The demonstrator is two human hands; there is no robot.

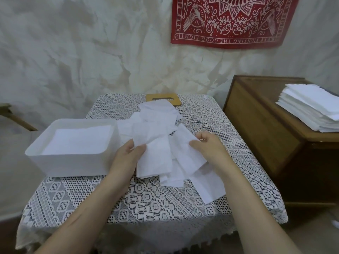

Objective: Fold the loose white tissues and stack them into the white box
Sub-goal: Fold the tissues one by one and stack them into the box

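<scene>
Folding looks to be in hand: the left hand (128, 154) and right hand (207, 145) each pinch an edge of a thin white paper tissue (157, 158) above the loose white tissue pile (156, 121), just beside the part-filled white plastic box (73, 162). Next, the edges must meet squarely. All of it sits on a lace-covered table (146, 198), with a brown wooden cabinet (256, 125) to the right

The loose tissues (156, 125) are plain white, as are the sheets (80, 140) lying in the box (73, 162), itself a matt milky white. The lace cloth (165, 198) is white openwork in bands of diamonds, flowers and grids, showing grey beneath. The wooden board (163, 98) is tan. The wall hanging (229, 21) is deep red with white birds, leafy sprigs and lettering. The cabinet (256, 125) is mid-brown wood and the paper stack (310, 109) on it is white. The wall (73, 52) is off-white with beige blotches.
</scene>
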